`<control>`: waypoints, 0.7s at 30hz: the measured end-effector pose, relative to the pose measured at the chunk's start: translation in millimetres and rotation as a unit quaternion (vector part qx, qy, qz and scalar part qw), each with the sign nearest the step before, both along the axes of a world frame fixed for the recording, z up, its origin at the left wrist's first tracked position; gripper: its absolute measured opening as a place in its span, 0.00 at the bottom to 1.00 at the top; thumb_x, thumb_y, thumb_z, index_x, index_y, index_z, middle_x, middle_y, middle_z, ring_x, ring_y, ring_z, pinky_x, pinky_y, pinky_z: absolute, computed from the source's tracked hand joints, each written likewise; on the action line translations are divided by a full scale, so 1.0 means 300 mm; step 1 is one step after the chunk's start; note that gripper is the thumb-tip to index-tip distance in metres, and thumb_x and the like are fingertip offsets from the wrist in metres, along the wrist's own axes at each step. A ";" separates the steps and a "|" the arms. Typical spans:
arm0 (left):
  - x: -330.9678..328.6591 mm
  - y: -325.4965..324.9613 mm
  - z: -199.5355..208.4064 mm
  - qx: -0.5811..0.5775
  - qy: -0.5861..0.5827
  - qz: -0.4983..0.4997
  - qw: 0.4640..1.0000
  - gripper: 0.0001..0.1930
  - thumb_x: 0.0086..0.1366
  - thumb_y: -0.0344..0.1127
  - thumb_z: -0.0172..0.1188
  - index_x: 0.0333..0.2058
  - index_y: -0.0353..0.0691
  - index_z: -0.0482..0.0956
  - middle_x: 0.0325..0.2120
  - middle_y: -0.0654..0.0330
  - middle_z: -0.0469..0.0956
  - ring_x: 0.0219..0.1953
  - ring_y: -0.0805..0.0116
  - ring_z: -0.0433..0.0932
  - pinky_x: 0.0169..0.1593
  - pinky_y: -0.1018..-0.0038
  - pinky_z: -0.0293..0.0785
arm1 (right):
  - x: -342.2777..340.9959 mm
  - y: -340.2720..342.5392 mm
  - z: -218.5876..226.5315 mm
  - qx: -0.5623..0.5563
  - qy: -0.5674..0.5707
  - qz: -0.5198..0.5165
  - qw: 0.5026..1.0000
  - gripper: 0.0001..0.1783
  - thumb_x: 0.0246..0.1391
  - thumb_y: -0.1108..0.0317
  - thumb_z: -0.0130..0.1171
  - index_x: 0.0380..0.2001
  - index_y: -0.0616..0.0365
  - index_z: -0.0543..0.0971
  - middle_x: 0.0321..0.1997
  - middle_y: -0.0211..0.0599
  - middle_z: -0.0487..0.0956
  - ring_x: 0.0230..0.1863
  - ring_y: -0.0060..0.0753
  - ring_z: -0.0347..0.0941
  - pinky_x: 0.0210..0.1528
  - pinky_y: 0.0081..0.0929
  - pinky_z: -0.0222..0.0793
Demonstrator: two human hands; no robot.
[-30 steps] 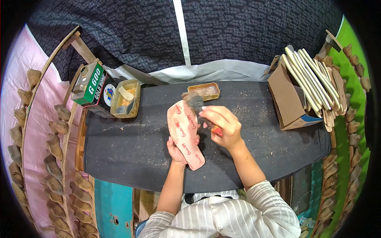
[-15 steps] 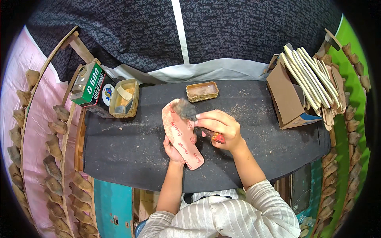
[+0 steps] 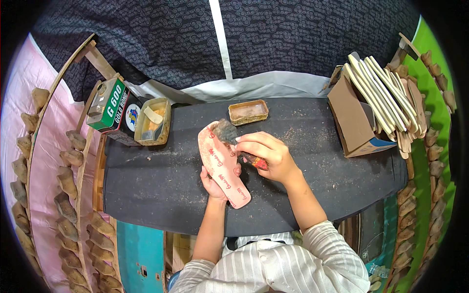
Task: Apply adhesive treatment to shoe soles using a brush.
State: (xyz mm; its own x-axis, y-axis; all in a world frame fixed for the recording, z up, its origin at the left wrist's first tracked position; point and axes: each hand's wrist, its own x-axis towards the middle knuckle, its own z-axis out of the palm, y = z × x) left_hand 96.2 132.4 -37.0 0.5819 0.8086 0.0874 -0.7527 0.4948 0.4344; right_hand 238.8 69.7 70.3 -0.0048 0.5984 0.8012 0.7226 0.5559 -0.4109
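My left hand (image 3: 211, 184) holds a pink shoe insole (image 3: 222, 168) from beneath, its thumb along the left side and fingertips showing at the right edge. The insole slants over the table, its wide end away from me, with red printing across its face. In my right hand (image 3: 270, 157) is a brush (image 3: 226, 133) with a dark, bushy head and a red-and-black handle. The brush head lies against the upper right of the insole's wide end. My right fingers are closed around the brush.
A shallow rectangular tub (image 3: 248, 113) stands beyond my hands. At left are a green-and-black metal can (image 3: 108, 108) and a tub with tools (image 3: 153, 122). A cardboard box (image 3: 349, 119) of sole-shaped pieces (image 3: 383, 100) sits right. Racks of shoe lasts (image 3: 67, 179) flank the dusty black-covered table (image 3: 151, 190).
My right hand has shifted slightly left and away from me with the brush. The pale speckled patch on the insole's far left part shows less. My left hand has barely moved.
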 end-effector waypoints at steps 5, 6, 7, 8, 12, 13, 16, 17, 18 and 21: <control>-0.004 0.008 -0.001 -0.060 0.041 0.070 0.995 0.37 0.56 0.66 0.43 0.56 0.45 0.61 0.44 0.56 0.70 0.35 0.62 0.71 0.33 0.69 0.68 | 0.025 -0.023 0.011 -0.071 -0.023 0.103 0.992 0.21 0.28 0.79 0.62 0.34 0.57 0.77 0.40 0.37 0.78 0.39 0.41 0.76 0.42 0.32 0.73; -0.011 0.015 -0.010 -0.031 0.035 0.051 0.998 0.37 0.56 0.66 0.43 0.56 0.45 0.62 0.44 0.56 0.70 0.35 0.62 0.71 0.33 0.69 0.68 | 0.021 -0.024 0.013 -0.067 -0.019 0.094 0.993 0.21 0.28 0.79 0.62 0.34 0.57 0.77 0.39 0.37 0.78 0.39 0.41 0.76 0.42 0.32 0.73; -0.016 0.019 -0.019 -0.002 0.028 0.033 0.999 0.36 0.56 0.66 0.43 0.56 0.45 0.62 0.43 0.56 0.70 0.35 0.62 0.71 0.34 0.69 0.68 | 0.016 -0.023 0.014 -0.064 -0.016 0.085 0.994 0.21 0.29 0.79 0.61 0.34 0.57 0.77 0.39 0.37 0.78 0.39 0.41 0.76 0.42 0.32 0.73; -0.018 0.019 -0.029 -0.001 0.028 0.033 0.999 0.36 0.56 0.66 0.43 0.56 0.45 0.62 0.43 0.56 0.70 0.35 0.62 0.71 0.34 0.69 0.68 | 0.007 -0.016 0.012 -0.063 -0.015 0.086 0.994 0.21 0.29 0.79 0.61 0.34 0.57 0.77 0.39 0.37 0.78 0.39 0.41 0.76 0.42 0.32 0.73; -0.005 0.007 -0.007 -0.019 0.032 0.043 0.998 0.36 0.56 0.65 0.42 0.56 0.46 0.62 0.44 0.55 0.70 0.36 0.61 0.71 0.36 0.67 0.69 | -0.016 -0.009 0.007 -0.030 -0.017 0.039 0.999 0.21 0.29 0.80 0.60 0.34 0.57 0.77 0.37 0.38 0.78 0.39 0.41 0.76 0.42 0.32 0.73; -0.004 0.006 -0.003 -0.017 0.073 0.077 0.994 0.36 0.56 0.65 0.42 0.56 0.46 0.62 0.45 0.55 0.69 0.38 0.60 0.71 0.38 0.66 0.69 | -0.019 -0.013 0.009 -0.044 -0.019 0.056 0.997 0.21 0.29 0.81 0.59 0.34 0.57 0.77 0.37 0.38 0.78 0.39 0.41 0.76 0.42 0.33 0.74; -0.021 0.016 -0.007 0.036 -0.006 -0.001 0.999 0.34 0.61 0.61 0.40 0.59 0.45 0.60 0.53 0.56 0.67 0.55 0.59 0.66 0.60 0.61 0.59 | -0.015 -0.025 0.011 -0.070 -0.026 0.109 0.991 0.21 0.29 0.81 0.60 0.34 0.57 0.77 0.37 0.37 0.78 0.39 0.42 0.76 0.42 0.33 0.74; -0.024 0.023 -0.022 0.037 -0.006 0.001 0.999 0.34 0.61 0.61 0.40 0.59 0.45 0.60 0.53 0.56 0.67 0.55 0.59 0.66 0.60 0.61 0.59 | -0.017 -0.027 0.014 -0.089 -0.027 0.132 0.987 0.21 0.28 0.81 0.59 0.34 0.57 0.77 0.37 0.37 0.78 0.39 0.42 0.76 0.42 0.33 0.74; -0.021 0.030 -0.030 0.025 -0.117 -0.048 0.992 0.34 0.61 0.61 0.40 0.60 0.45 0.58 0.55 0.56 0.65 0.58 0.58 0.63 0.61 0.60 0.57 | -0.016 -0.025 0.011 -0.075 -0.028 0.118 0.990 0.21 0.29 0.79 0.61 0.34 0.57 0.77 0.37 0.37 0.78 0.39 0.41 0.76 0.42 0.32 0.74; -0.021 0.014 -0.030 0.024 -0.081 -0.028 0.996 0.36 0.60 0.62 0.40 0.61 0.46 0.57 0.56 0.56 0.64 0.57 0.58 0.64 0.57 0.62 0.61 | -0.032 -0.008 0.010 -0.024 -0.019 0.053 0.998 0.20 0.30 0.77 0.63 0.35 0.56 0.77 0.38 0.36 0.78 0.39 0.40 0.76 0.42 0.32 0.74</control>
State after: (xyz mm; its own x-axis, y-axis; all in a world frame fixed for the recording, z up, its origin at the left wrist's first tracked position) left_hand 89.9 136.7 -46.1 0.6018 0.7674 0.2211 -0.7862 0.5205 0.3332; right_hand 229.4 67.2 73.5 -0.1006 0.6305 0.7697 0.6759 0.6110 -0.4122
